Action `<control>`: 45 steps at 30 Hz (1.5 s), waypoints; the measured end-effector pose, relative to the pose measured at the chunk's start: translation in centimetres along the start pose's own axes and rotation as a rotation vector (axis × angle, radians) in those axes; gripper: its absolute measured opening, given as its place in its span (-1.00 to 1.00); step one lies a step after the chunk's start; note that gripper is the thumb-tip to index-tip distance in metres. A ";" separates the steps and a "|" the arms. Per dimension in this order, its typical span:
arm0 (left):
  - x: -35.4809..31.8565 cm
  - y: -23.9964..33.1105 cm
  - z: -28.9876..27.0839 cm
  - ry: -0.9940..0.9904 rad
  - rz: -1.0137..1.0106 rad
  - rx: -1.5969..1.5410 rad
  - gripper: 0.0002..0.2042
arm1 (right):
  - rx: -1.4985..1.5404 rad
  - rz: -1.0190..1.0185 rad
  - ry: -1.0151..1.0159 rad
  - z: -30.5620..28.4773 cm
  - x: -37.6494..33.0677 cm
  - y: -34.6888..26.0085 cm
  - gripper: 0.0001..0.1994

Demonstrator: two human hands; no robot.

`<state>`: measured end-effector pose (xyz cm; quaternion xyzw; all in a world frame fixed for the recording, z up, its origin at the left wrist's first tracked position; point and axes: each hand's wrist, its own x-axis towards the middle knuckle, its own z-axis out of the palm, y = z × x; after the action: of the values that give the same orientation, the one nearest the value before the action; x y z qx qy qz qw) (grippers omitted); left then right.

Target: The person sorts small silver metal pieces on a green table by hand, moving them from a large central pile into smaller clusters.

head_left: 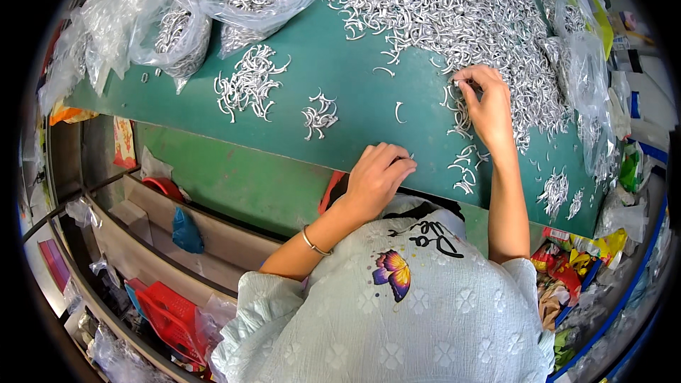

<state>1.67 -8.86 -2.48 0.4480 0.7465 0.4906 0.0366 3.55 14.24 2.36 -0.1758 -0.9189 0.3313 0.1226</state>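
A large heap of small curved silvery metal pieces [440, 14] covers the far right of the green table [340, 50]. At the heap's near edge my right hand [488, 106] is closed, thumb and forefinger pinched on one curved metal piece [457, 84]. My left hand [379, 176] rests by the table's front edge with its fingers curled together. A tiny bit shows at its fingertips, too small to name. One loose curved piece [399, 113] lies between the hands. Farther left are a small cluster [320, 115] and a bigger cluster [252, 84] of the same pieces.
Clear plastic bags of the pieces [181, 35] stand at the far left, and another bag [592, 92] hangs at the right. Small piles [555, 190] lie near the right front corner. Below the table are a shelf [206, 248] and a red basket [174, 319].
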 end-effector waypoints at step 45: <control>0.2 0.2 -0.3 -0.080 -0.026 0.080 -0.74 | -0.377 -0.505 0.143 6.9 4.7 -1.5 -0.73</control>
<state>1.48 -8.90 -2.11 0.4585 0.7693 0.4415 0.0550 -3.42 11.18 -1.34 0.0155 -0.9677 0.1010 0.2306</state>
